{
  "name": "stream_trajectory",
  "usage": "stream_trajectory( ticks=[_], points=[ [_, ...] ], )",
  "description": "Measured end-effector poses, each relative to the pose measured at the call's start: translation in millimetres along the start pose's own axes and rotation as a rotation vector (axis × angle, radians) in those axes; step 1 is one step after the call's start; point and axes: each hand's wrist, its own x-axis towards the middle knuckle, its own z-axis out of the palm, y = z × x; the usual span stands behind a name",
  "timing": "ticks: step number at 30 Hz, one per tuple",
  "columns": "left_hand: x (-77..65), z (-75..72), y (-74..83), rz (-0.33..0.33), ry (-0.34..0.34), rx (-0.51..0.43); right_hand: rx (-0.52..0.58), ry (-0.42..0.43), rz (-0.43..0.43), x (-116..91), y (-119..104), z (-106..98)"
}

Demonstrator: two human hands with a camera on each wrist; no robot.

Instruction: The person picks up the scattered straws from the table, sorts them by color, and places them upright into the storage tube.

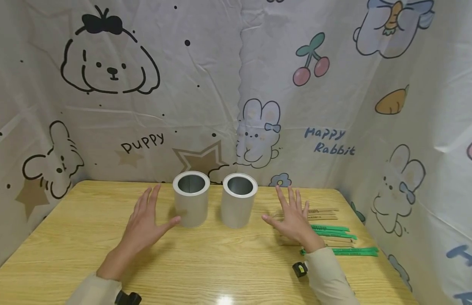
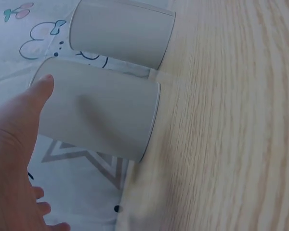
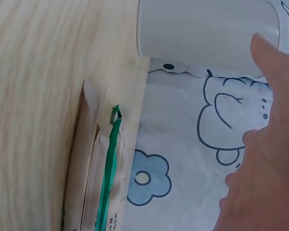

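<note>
Two white cylindrical containers with open tops stand upright side by side near the back of the table: a left container and a right container. To the left of the pair, my left hand is held with fingers spread, its thumb close to the left container; whether it touches cannot be told. My right hand has its fingers spread on the other side, apart from the right container and above several slim paper-wrapped packets. Neither hand holds anything. In the left wrist view, my thumb overlaps the nearer container.
Green slim packets lie among the brown ones at the table's right side. The wooden table ends at a printed cloth that hangs behind and at both sides. Black wrist cameras are strapped under the sleeves.
</note>
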Motion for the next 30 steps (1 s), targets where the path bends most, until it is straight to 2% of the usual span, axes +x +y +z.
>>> stream_trajectory(
  ticks=[13,21,30],
  points=[
    [13.1,14.3,-7.0,-0.038,-0.113,-0.289,0.071,-0.047,-0.014,3,13,-3],
    [24.2,22.7,-9.1,-0.023,-0.168,-0.48,0.092,-0.067,-0.029,7,19,-9],
    [38.6,27.9,-6.8,-0.104,-0.251,-0.662,0.124,-0.097,-0.101,14,35,-11]
  ],
)
